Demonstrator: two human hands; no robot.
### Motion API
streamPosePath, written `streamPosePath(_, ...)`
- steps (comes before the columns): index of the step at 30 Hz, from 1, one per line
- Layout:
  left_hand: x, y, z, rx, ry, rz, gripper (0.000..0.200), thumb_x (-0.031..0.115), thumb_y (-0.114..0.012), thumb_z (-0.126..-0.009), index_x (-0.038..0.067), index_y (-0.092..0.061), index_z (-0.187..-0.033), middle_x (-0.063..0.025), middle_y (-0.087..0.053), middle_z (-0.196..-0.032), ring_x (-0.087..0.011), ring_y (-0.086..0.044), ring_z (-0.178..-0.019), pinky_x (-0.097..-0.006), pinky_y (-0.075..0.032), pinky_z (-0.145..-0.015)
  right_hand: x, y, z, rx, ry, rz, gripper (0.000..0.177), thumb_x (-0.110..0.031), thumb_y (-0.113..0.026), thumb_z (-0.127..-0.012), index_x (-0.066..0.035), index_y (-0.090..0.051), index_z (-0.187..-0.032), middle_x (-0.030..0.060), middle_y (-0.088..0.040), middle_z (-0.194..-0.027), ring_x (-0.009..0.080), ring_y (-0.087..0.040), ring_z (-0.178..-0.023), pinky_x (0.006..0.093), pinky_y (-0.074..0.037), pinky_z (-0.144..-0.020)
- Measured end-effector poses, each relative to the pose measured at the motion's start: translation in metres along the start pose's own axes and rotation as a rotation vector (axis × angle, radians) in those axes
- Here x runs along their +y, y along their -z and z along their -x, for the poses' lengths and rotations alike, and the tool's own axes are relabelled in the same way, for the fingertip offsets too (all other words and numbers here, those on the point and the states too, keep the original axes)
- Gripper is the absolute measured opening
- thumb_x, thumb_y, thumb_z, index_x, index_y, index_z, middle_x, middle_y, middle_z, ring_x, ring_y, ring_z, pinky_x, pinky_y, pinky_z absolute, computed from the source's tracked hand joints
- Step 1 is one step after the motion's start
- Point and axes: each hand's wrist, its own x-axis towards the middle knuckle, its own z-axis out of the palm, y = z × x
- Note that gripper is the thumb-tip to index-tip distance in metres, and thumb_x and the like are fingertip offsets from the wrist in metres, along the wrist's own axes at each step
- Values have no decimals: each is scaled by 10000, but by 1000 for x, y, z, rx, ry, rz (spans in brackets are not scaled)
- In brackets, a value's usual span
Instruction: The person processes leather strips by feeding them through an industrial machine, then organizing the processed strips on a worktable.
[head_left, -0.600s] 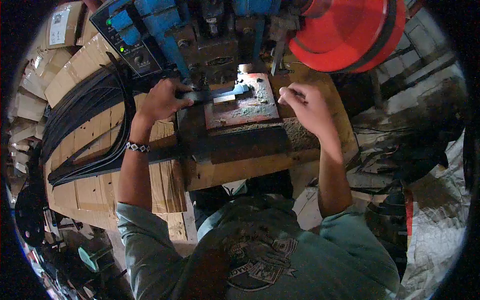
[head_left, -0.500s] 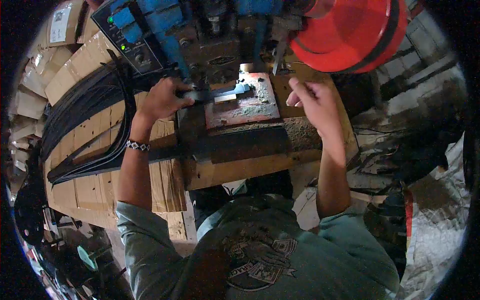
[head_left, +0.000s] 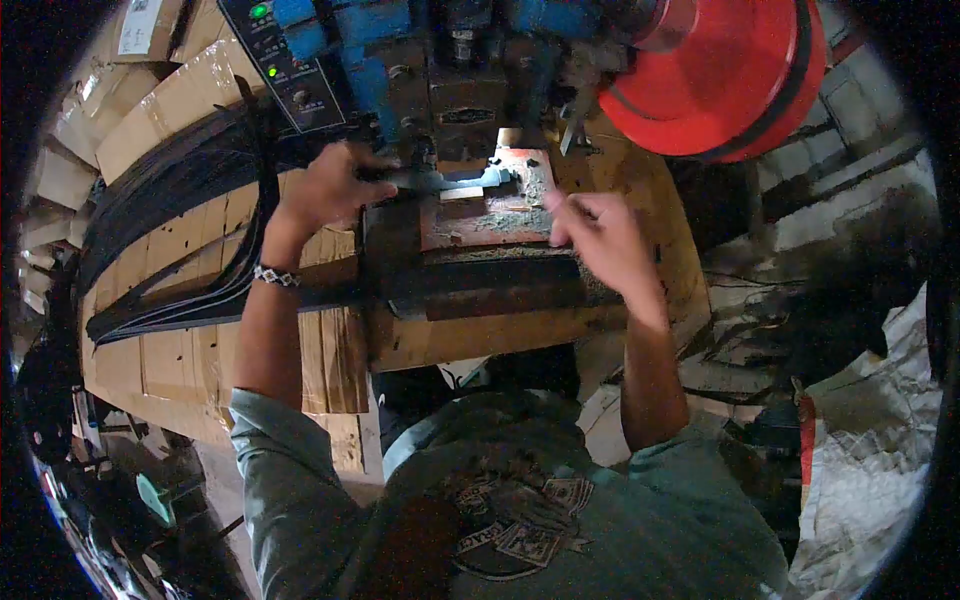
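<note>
My left hand [head_left: 335, 185], a beaded bracelet at its wrist, is closed around a dark strip [head_left: 415, 182]. The strip reaches right to a small pale blue-grey piece [head_left: 492, 178] under the lamp light, beside a short whitish bar [head_left: 461, 194]. Both lie on a reddish plate [head_left: 450, 232] strewn with crumbs, at the foot of a blue machine [head_left: 370, 70]. My right hand [head_left: 595, 225] is at the plate's right edge, blurred, with thumb forward and fingers curled in; I cannot tell what they hold, if anything.
Long black strips [head_left: 180, 190] lie in a curved bundle on cardboard [head_left: 190, 370] to the left. A control box [head_left: 290, 80] with green lights stands behind my left hand. A large red wheel or guard [head_left: 720, 75] juts out at upper right. A wooden bench [head_left: 480, 335] borders my lap.
My right hand has moved left and slightly down, to the plate's edge. My left hand keeps its hold on the dark strip. The whole view has shifted slightly.
</note>
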Motion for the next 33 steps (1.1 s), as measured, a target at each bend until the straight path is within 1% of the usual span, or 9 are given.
streamPosePath(3,-17,22,2,-12,23,325,421,303,-798,-799,6,-734,-1091,-161,-733,-1032,-242,-694,-928,-358,-516,-840,-4,-5,10,-126,211,112,331,-350,-640,-956,-22,-665,-996,123,-647,-911,235,-636,-837,356,-480,-728)
streamPosePath(7,17,85,53,108,-23,443,407,321,-772,-849,-12,-739,-1082,-70,-708,-909,-195,-649,-851,-319,-501,-823,-7,-5,24,-290,288,243,466,-320,-730,-872,-88,-622,-1262,189,-642,-1203,384,-578,-1176,441,-452,-1003)
streamPosePath(9,-28,99,78,273,-118,908,510,345,-734,-891,-32,-662,-1227,-37,-629,-825,-159,-591,-777,-307,-491,-802,-9,-8,31,-311,205,294,477,-316,-772,-833,-84,-647,-1230,138,-629,-1202,348,-561,-1178,419,-435,-1004)
streamPosePath(11,-36,106,83,730,58,1127,596,361,-668,-949,-39,-536,-1370,-5,-559,-803,-133,-538,-724,-306,-487,-786,-7,-9,31,-326,239,235,497,-323,-782,-817,-93,-647,-1236,132,-631,-1200,348,-557,-1187,420,-431,-1015)
streamPosePath(15,-48,111,78,856,233,249,524,225,-670,-965,-58,-514,-1377,-102,-701,-1080,-159,-647,-971,-299,-492,-910,-22,-14,37,-227,375,489,480,-303,-777,-818,-104,-658,-1238,119,-626,-1226,338,-562,-1190,422,-433,-1016)
streamPosePath(18,39,80,75,559,408,162,323,172,-701,-937,-42,-679,-1178,-117,-715,-1142,-161,-657,-1042,-297,-495,-930,-12,-20,33,-232,393,411,446,-267,-754,-840,-109,-661,-1246,128,-644,-1206,332,-590,-1148,423,-449,-994)
streamPosePath(22,77,23,66,46,-28,238,346,212,-739,-908,-25,-684,-1154,-147,-710,-1150,-208,-669,-1022,-331,-506,-931,-30,-5,19,-241,406,291,376,-180,-714,-861,-43,-642,-1204,197,-673,-1137,363,-637,-1086,445,-488,-964)
streamPosePath(30,51,-29,29,-58,22,498,359,221,-803,-842,-7,-686,-1094,-99,-697,-1036,-190,-621,-1025,-344,-487,-924,2,-22,-27,2,254,206,323,-183,-752,-844,-5,-677,-1103,197,-693,-1099,335,-663,-1045,381,-490,-916)
streamPosePath(33,24,-13,14,-98,-65,707,335,174,-810,-827,-18,-690,-1074,-75,-700,-1042,-156,-628,-992,-328,-509,-871,13,-26,-33,91,445,333,341,-218,-732,-873,4,-681,-1127,205,-697,-1086,333,-664,-1059,383,-493,-923)
